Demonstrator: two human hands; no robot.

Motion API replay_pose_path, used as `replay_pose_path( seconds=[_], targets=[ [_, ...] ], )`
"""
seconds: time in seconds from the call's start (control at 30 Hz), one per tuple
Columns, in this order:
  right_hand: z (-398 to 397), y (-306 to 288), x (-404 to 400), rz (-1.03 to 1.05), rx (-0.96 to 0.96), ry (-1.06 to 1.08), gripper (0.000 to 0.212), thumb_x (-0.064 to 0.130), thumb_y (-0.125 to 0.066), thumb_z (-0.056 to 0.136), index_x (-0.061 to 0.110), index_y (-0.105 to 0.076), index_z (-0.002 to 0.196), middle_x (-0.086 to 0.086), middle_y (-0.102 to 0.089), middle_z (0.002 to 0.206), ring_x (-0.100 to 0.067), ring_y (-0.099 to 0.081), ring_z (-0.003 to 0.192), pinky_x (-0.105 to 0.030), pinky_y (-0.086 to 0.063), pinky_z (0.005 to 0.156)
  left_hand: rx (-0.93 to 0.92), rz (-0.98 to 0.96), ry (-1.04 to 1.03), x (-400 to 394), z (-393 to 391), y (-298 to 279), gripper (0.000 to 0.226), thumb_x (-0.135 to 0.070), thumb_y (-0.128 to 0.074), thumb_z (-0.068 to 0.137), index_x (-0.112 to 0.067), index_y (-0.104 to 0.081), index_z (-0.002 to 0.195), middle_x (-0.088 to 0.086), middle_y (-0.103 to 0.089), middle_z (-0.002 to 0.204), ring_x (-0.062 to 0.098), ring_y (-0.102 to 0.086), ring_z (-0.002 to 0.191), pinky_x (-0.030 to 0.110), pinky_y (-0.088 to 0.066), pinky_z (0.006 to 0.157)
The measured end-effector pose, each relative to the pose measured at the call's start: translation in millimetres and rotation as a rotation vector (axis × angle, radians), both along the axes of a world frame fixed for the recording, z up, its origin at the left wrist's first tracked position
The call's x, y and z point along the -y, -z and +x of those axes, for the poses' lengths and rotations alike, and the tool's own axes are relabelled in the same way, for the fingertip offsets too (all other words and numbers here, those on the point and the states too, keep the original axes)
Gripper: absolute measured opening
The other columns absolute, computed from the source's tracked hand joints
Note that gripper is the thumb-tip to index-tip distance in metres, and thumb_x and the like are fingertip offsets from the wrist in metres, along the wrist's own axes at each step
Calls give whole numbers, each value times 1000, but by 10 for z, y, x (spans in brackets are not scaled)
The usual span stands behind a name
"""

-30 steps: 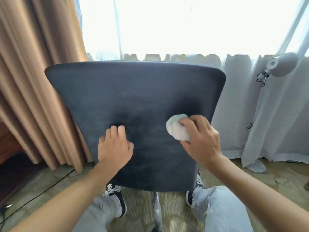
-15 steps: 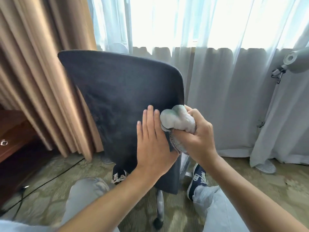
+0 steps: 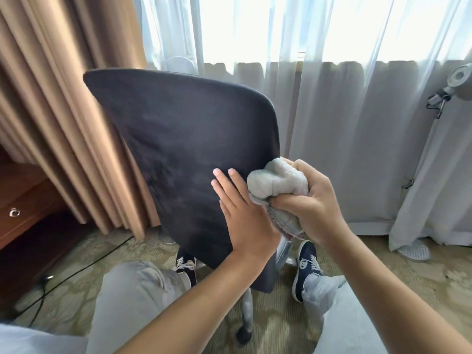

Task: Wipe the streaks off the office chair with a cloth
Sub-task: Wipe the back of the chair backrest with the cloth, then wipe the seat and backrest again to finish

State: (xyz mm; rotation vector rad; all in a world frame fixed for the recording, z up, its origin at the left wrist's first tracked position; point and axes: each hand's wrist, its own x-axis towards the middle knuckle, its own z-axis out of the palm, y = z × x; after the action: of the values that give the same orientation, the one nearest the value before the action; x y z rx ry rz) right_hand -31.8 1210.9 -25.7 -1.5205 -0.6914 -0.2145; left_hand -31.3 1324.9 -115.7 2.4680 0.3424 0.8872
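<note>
Left hand point(image 3: 245, 215) flat, fingers straight, bracing chair point(image 3: 189, 154) back near right edge. Right hand point(image 3: 314, 203) clenched round bunched cloth point(image 3: 275, 185) at that edge. Tip imo: keep brace firm, press cloth flat, wipe along streaks.

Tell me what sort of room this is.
Probably a hotel room or home office: tan drapes and sheer curtains across a bright window, patterned carpet, a wooden desk, and the office chair.
</note>
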Motion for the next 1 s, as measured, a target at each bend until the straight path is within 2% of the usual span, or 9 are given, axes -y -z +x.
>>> replay_pose_path(
  seconds=[0.1, 0.2, 0.27, 0.37, 0.47, 0.6, 0.73, 0.87, 1.0],
  targets=[
    [-46, -10, 11, -12, 34, -18, 35, 5, -75, 62, 37, -62, 70, 19, -61, 73, -5, -57, 68, -23, -48, 62, 102, -24, -54, 40, 58, 46, 141, -48, -81, 83, -6, 32, 156, 25, 21, 169, 47, 9, 158, 55, -26, 126],
    [-151, -19, -39, -36, 58, -58, 40, 4, -75, 62, 41, -62, 70, 24, -64, 80, -2, -59, 71, -19, -48, 65, 141, -67, -32, -26, 3, 73, 140, -48, -80, 86, -9, 36, 155, 22, 24, 169, 44, 13, 159, 56, -26, 126],
    [-207, -19, -95, -65, 71, -91, 46, 2, -76, 62, 45, -63, 73, 22, -69, 96, -6, -63, 81, -24, -49, 71, 174, -95, 20, -145, -97, 56, 138, -47, -78, 87, -15, 39, 154, 13, 31, 169, 37, 17, 160, 59, -35, 121],
    [-261, 26, -139, -183, 120, -89, 56, 3, -78, 61, 50, -64, 88, 6, -73, 120, -18, -71, 99, -42, -59, 79, 199, -143, 80, -403, -302, 4, 135, -31, -79, 85, -29, 35, 156, 1, 27, 172, 30, 6, 162, 56, -48, 110],
    [-210, 263, -152, -296, 237, 60, 46, 11, -81, 60, 39, -64, 92, 13, -73, 116, -17, -70, 101, -47, -57, 80, 168, -48, 4, -630, -448, -63, 124, -37, -77, 84, -18, 16, 163, 15, 7, 174, 32, -6, 162, 55, -44, 116],
    [-55, 782, -141, -524, 142, 257, 44, 25, -82, 64, 37, -67, 104, 17, -71, 103, -13, -66, 93, -46, -55, 80, 185, 24, -120, -1022, -510, -93, 102, -23, -71, 84, 3, -10, 161, 27, -28, 166, 38, -39, 150, 49, -47, 114],
    [88, 1201, -38, -719, 17, 375, 33, 36, -79, 72, 35, -63, 102, 16, -65, 85, -13, -60, 84, -39, -51, 74, 130, 128, -249, -1500, -489, -81, 91, -23, -68, 90, 6, -18, 160, 21, -35, 165, 40, -55, 136, 52, -52, 105],
    [239, 1500, 41, -809, -69, 433, 26, 42, -75, 81, 32, -58, 97, 15, -61, 79, -7, -56, 73, -32, -41, 60, 110, 315, -407, -1903, -322, -85, 87, -6, -65, 92, 3, -14, 161, 23, -28, 168, 38, -41, 149, 51, -39, 119],
    [523, 1766, 33, -955, -186, 435, 24, 49, -66, 85, 31, -53, 95, 14, -62, 77, -9, -59, 70, -35, -50, 65, 30, 492, -310, -1918, -125, 202, 79, -2, -46, 82, 5, -27, 159, 28, -24, 167, 43, -25, 156, 50, -21, 129]
  ],
)
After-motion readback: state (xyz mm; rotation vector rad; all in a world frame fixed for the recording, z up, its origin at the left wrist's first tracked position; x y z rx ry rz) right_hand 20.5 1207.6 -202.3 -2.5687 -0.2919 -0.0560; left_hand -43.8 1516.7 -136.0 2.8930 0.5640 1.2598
